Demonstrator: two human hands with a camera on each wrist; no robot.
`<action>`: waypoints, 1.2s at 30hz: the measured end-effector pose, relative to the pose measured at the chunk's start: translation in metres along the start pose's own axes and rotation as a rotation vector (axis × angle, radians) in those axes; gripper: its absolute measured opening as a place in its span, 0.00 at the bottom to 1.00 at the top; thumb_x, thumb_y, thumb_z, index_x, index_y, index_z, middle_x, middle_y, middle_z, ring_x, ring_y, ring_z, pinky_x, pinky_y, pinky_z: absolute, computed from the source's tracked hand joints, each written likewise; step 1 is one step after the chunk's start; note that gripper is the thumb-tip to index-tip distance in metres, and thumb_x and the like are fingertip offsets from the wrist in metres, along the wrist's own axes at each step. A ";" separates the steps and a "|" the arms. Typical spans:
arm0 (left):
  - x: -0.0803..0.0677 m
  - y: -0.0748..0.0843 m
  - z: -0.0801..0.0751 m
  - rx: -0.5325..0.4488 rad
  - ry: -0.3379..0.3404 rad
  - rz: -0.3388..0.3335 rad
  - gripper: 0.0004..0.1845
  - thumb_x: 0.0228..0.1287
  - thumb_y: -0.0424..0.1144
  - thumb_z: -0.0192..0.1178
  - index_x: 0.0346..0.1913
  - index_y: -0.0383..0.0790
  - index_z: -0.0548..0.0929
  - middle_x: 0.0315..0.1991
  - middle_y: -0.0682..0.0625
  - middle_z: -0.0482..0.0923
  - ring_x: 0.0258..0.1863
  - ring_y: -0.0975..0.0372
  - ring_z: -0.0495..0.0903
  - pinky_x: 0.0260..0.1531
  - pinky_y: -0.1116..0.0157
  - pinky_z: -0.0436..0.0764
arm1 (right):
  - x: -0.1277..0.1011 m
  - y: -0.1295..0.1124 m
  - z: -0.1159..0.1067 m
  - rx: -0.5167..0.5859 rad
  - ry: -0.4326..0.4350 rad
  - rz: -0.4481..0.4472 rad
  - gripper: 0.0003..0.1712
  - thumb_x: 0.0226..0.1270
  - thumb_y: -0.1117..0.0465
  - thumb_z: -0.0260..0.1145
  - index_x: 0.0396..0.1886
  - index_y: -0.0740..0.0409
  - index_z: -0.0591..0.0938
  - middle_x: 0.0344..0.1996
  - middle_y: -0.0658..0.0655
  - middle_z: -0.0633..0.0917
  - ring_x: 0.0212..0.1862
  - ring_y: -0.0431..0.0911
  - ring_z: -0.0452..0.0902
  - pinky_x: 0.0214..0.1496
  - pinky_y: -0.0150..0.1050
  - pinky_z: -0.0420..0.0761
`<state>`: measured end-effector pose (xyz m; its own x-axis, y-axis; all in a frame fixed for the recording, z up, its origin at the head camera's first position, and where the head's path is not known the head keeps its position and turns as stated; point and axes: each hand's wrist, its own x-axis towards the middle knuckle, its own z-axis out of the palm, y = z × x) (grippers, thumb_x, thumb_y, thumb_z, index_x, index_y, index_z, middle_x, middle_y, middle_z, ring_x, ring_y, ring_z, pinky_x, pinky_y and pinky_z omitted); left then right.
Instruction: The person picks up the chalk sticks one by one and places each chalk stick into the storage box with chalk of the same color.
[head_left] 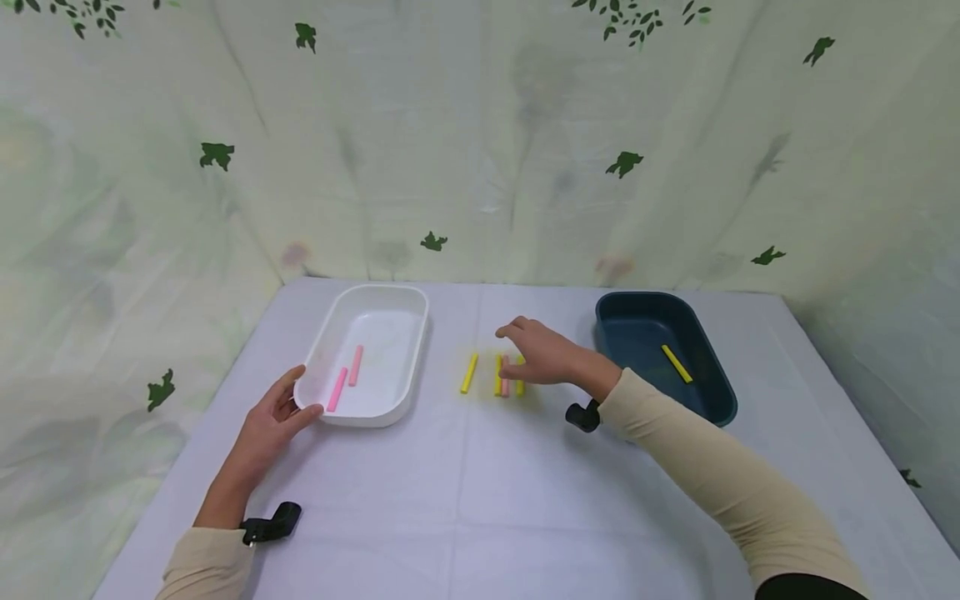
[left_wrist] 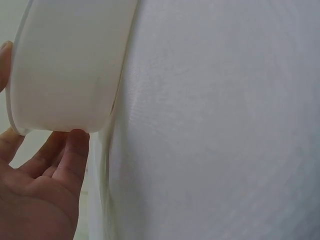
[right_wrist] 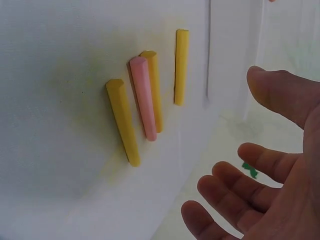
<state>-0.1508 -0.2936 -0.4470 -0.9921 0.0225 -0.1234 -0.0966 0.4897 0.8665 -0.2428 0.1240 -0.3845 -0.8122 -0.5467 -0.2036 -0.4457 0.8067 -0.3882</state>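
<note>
My left hand [head_left: 270, 421] holds the near left corner of a white tray [head_left: 390, 350], thumb and fingers spread around it; in the left wrist view its fingertips press the tray's outer wall [left_wrist: 65, 70]. Two pink chalk sticks [head_left: 356, 365] lie in that tray. Over the middle of the table hovers my right hand [head_left: 547, 354], fingers apart and nothing held. Below it are a pink chalk stick [right_wrist: 143, 97] and a yellow one [right_wrist: 152, 90] side by side, with another yellow chalk stick [right_wrist: 123, 122] nearby. A third yellow stick [head_left: 468, 372] lies nearer the white tray.
At the right stands a dark blue tray [head_left: 637, 321] with one yellow chalk stick [head_left: 677, 364] inside; my right forearm passes over its near left side. Yellow dust marks the white tablecloth [head_left: 420, 500] around the loose sticks. Leaf-patterned curtains [head_left: 480, 167] hang behind the table.
</note>
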 end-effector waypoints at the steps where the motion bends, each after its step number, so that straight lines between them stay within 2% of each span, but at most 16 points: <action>1: 0.000 0.000 0.000 -0.001 0.002 0.002 0.47 0.69 0.48 0.62 0.80 0.46 0.45 0.78 0.33 0.49 0.76 0.39 0.55 0.46 0.91 0.66 | 0.001 0.002 0.001 0.004 -0.001 0.003 0.38 0.69 0.49 0.66 0.73 0.59 0.67 0.69 0.62 0.69 0.69 0.54 0.67 0.71 0.51 0.71; 13: -0.001 0.001 0.000 -0.008 -0.006 -0.006 0.47 0.69 0.47 0.63 0.81 0.48 0.45 0.79 0.34 0.48 0.76 0.40 0.54 0.47 0.92 0.66 | 0.001 0.020 0.014 0.026 0.007 0.045 0.39 0.66 0.49 0.69 0.72 0.59 0.68 0.68 0.62 0.70 0.69 0.55 0.66 0.71 0.52 0.70; 20: -0.003 0.001 0.000 -0.012 -0.009 -0.009 0.47 0.69 0.48 0.62 0.81 0.47 0.45 0.79 0.34 0.48 0.76 0.40 0.54 0.47 0.92 0.66 | 0.007 0.025 0.026 0.002 0.019 0.051 0.40 0.64 0.47 0.71 0.71 0.57 0.70 0.68 0.62 0.70 0.69 0.56 0.66 0.70 0.51 0.71; 31: -0.001 0.004 0.000 0.013 -0.010 -0.001 0.47 0.69 0.47 0.62 0.81 0.47 0.45 0.79 0.34 0.48 0.76 0.39 0.55 0.47 0.91 0.66 | 0.017 0.036 0.035 -0.010 0.017 0.065 0.45 0.60 0.43 0.72 0.72 0.56 0.68 0.69 0.62 0.70 0.69 0.56 0.65 0.70 0.51 0.70; 36: -0.001 0.005 0.000 0.009 -0.011 0.001 0.47 0.69 0.47 0.62 0.81 0.47 0.44 0.79 0.33 0.48 0.76 0.39 0.55 0.46 0.92 0.66 | 0.019 0.037 0.036 -0.002 -0.012 0.070 0.49 0.58 0.39 0.73 0.73 0.56 0.67 0.70 0.62 0.69 0.70 0.56 0.64 0.72 0.52 0.68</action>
<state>-0.1504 -0.2913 -0.4426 -0.9913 0.0323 -0.1278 -0.0950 0.4977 0.8621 -0.2614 0.1352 -0.4356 -0.8368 -0.4916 -0.2412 -0.3885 0.8434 -0.3711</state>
